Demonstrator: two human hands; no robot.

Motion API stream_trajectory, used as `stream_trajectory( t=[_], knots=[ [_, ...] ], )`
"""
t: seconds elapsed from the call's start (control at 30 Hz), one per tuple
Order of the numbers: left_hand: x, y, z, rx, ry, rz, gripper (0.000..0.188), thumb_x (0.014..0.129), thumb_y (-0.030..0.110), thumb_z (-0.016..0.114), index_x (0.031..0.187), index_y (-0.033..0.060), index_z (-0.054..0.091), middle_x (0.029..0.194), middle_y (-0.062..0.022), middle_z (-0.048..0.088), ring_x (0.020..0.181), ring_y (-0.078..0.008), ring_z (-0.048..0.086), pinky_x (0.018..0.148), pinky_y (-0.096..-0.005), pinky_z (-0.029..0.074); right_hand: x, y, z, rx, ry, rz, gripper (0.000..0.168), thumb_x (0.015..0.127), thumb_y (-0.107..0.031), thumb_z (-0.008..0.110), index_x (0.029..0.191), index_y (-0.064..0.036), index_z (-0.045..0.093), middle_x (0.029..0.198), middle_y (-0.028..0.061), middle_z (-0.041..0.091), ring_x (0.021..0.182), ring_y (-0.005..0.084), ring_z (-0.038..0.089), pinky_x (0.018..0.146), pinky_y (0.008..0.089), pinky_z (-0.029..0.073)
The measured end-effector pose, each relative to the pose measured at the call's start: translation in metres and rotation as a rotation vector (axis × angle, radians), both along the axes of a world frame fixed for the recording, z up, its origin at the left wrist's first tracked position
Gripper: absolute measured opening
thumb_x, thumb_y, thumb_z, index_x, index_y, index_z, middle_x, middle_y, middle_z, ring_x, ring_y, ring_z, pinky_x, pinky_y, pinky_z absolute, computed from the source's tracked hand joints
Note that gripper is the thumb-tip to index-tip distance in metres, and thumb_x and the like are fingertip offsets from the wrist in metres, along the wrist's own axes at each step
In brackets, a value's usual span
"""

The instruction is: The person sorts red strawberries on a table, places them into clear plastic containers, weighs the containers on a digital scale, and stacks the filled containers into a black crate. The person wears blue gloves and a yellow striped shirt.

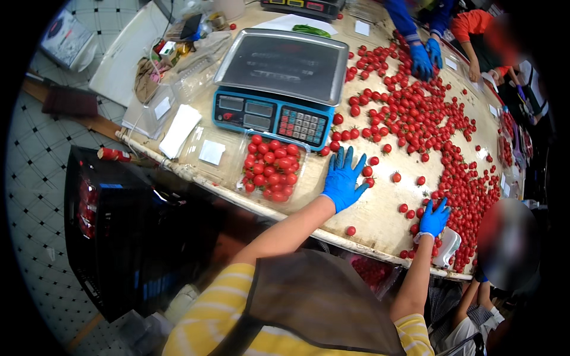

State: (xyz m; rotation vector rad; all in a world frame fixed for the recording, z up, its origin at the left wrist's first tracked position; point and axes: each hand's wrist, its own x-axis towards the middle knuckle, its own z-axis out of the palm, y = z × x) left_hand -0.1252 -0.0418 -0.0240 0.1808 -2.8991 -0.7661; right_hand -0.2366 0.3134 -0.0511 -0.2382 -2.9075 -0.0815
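My left hand [343, 180], in a blue glove, is spread with fingers apart over the table, just right of a clear plastic clamshell box [303, 171]. That box is filled with cherry tomatoes [269, 167]. A few loose tomatoes [368, 171] lie by the left fingertips and thumb. My right hand [433, 219], gloved the same way, has its fingers apart at the near edge of a large spread of cherry tomatoes [465, 196]. Whether it touches any of them I cannot tell. Behind the box stands a blue digital scale [267, 118] with a bare metal pan [285, 62].
White labels [180, 131] and another clear box [200, 153] lie left of the filled box. A white scoop-like object [446, 249] sits near the table's front edge. Across the table, a co-worker's blue-gloved hands [423, 60] reach into the tomatoes. Black crates [107, 222] stand at lower left.
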Motion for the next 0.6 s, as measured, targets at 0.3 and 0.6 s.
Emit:
stream_trajectory(
  t=[0.3, 0.6],
  knots=[
    [0.020, 0.050, -0.005, 0.228, 0.077, -0.291, 0.072, 0.087, 0.036, 0.066, 0.148, 0.0118, 0.037, 0.146, -0.0259, 0.039, 0.137, -0.0443, 0.034, 0.113, -0.0494, 0.029, 0.085, -0.099, 0.033, -0.142, -0.098, 0.394, 0.064, 0.090, -0.033, 0.060, 0.148, -0.016, 0.038, 0.149, 0.0222, 0.037, 0.138, 0.0416, 0.033, 0.113, 0.0537, 0.025],
    [0.087, 0.032, 0.053, 0.170, -0.491, -0.046, 0.122, 0.061, 0.036, 0.088, 0.153, 0.0033, 0.014, 0.132, -0.0275, 0.035, 0.119, -0.0414, 0.048, 0.101, -0.0452, 0.044, 0.144, -0.017, 0.089, -0.547, -0.208, 0.250, 0.098, 0.063, -0.030, 0.087, 0.146, -0.009, 0.038, 0.144, 0.0245, 0.036, 0.131, 0.0412, 0.038, 0.108, 0.0487, 0.036]
  ],
)
